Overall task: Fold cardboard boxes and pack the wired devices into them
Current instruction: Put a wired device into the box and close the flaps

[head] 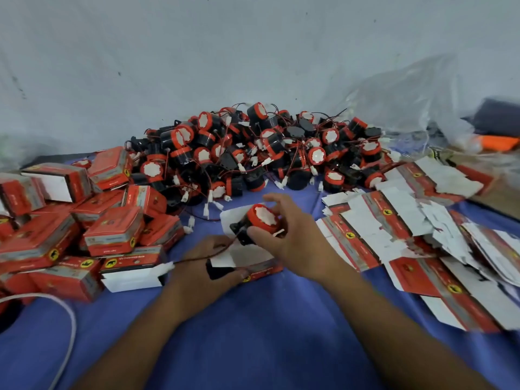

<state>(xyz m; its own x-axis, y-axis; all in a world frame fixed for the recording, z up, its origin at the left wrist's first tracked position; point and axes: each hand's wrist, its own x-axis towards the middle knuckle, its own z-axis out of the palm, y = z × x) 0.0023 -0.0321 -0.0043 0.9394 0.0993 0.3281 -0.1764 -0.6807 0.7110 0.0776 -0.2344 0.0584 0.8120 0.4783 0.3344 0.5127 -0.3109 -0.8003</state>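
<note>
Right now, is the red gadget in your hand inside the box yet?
Not yet. The right hand grips the whole gadget outside the open box that the left hand holds.

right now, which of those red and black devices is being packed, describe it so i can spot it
On the blue cloth, look just in front of the big pile of devices, toward the person. The device is the only one lifted off the cloth, gripped in the right hand by an open box.

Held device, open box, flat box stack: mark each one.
held device [263,216]: head view, on its white front face.
open box [263,271]: head view, on its red side panel.
flat box stack [363,246]: head view, on a red printed strip.
</note>
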